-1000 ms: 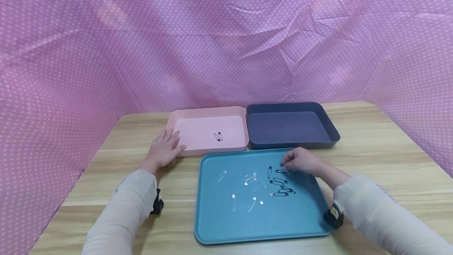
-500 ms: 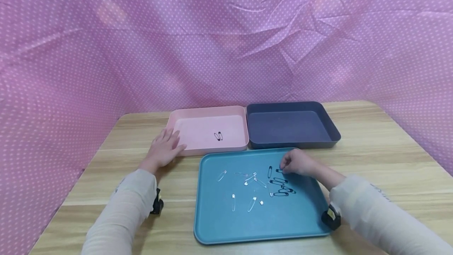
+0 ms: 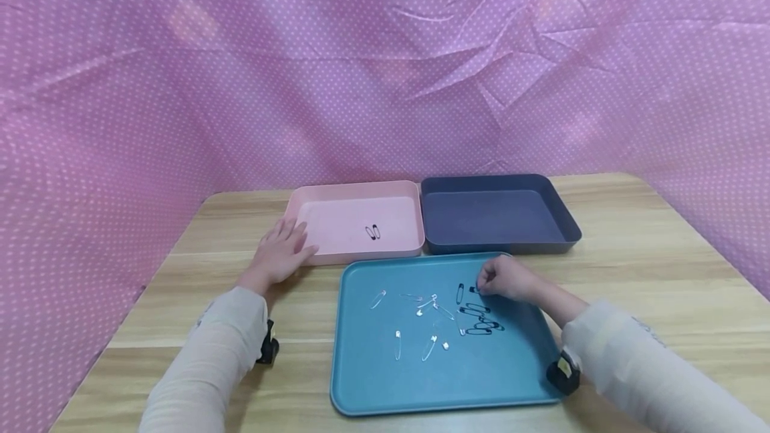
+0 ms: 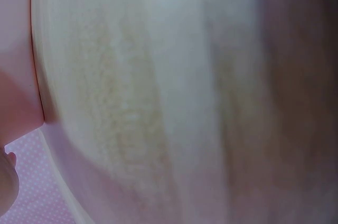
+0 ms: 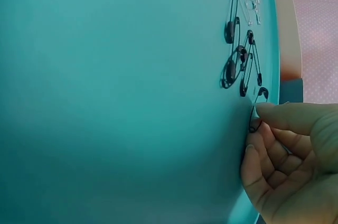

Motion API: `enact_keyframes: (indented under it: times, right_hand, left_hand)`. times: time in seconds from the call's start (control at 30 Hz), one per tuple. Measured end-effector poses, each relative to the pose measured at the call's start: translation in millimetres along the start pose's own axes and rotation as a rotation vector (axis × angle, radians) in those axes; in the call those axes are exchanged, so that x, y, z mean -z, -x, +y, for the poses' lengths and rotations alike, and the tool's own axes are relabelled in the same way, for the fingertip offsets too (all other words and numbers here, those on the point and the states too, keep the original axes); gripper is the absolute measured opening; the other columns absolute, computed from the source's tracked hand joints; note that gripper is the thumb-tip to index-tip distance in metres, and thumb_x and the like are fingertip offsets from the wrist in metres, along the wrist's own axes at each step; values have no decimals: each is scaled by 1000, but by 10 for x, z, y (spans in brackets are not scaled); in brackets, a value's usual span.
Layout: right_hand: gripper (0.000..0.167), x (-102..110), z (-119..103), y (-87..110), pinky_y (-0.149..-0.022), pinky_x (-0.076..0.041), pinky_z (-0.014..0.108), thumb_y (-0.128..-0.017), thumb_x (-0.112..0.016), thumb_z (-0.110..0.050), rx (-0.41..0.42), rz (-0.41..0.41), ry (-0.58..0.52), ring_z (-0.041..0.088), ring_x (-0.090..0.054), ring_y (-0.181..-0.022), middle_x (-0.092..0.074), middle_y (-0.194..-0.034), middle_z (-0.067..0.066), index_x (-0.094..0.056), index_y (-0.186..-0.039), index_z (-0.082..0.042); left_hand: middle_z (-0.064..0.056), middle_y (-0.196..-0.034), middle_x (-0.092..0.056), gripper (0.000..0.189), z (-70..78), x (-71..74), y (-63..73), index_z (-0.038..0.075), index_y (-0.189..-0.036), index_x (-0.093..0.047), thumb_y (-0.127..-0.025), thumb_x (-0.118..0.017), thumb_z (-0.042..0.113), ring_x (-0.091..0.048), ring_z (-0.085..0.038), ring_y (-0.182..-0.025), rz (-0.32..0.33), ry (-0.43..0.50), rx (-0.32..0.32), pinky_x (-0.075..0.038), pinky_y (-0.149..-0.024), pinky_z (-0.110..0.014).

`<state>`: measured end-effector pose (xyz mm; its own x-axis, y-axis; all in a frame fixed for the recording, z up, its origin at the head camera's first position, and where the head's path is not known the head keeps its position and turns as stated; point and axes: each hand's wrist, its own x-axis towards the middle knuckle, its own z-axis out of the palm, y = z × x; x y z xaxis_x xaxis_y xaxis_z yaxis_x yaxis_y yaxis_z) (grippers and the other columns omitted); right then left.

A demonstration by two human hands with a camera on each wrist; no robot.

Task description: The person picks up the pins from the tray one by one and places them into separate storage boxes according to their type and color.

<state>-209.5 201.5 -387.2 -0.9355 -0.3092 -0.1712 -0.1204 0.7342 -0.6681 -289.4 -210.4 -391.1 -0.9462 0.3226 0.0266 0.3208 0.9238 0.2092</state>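
My right hand (image 3: 508, 278) is over the far right part of the teal tray (image 3: 385, 379). Its thumb and fingertips pinch a black safety pin (image 5: 262, 93), whose dark head pokes out to the left in the head view. Close by lie several black safety pins (image 3: 478, 331), some overlapping. Silver safety pins (image 3: 429, 347) are scattered across the tray's middle and left. My left hand (image 3: 279, 252) rests with spread fingers on the near left corner of the pink tray (image 3: 325, 258), which contains two black safety pins (image 3: 373, 232). The left wrist view is mostly blurred table.
A dark blue tray (image 3: 499, 247) stands right of the pink one, both behind the teal tray. Wood-grain table (image 3: 625, 246) surrounds them. A pink dotted cloth (image 3: 385, 85) hangs behind and at the sides.
My right hand has shifted slightly down and its fingers have closed over the black safety pin, covering more of it. The left hand has stayed in place.
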Motion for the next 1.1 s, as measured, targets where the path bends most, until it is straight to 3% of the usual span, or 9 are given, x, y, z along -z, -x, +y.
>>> enact_keyframes:
  times: [0.4,0.7,1.1]
  right_hand:
    - [7,-22,-114,-58,-56,-42,28,-81,-55,-5,22,-5,-176,17,-48,-62,-50,-64,3,-58,-76,-3]
    - [6,-80,-267,-160,-61,-46,29,-83,-51,-3,25,-6,-279,18,-51,-66,-55,-73,6,-56,-82,-2]
    - [9,-163,-477,-363,-66,-48,31,-86,-49,-8,16,48,-384,20,-56,-66,-57,-72,9,-54,-82,-2]
  left_hand:
    - [-19,-142,-5,66,-4,13,2,6,-138,-17,-89,-30,48,3,-36,-127,-27,-3,19,-2,-99,-52]
    - [-19,-142,-5,67,-10,4,-2,5,-138,-17,-89,-30,49,4,-35,-127,-24,6,18,-1,-100,-51]
    - [-19,-142,-6,65,11,14,5,5,-138,-18,-89,-32,47,3,-36,-127,-19,8,24,-1,-100,-50]
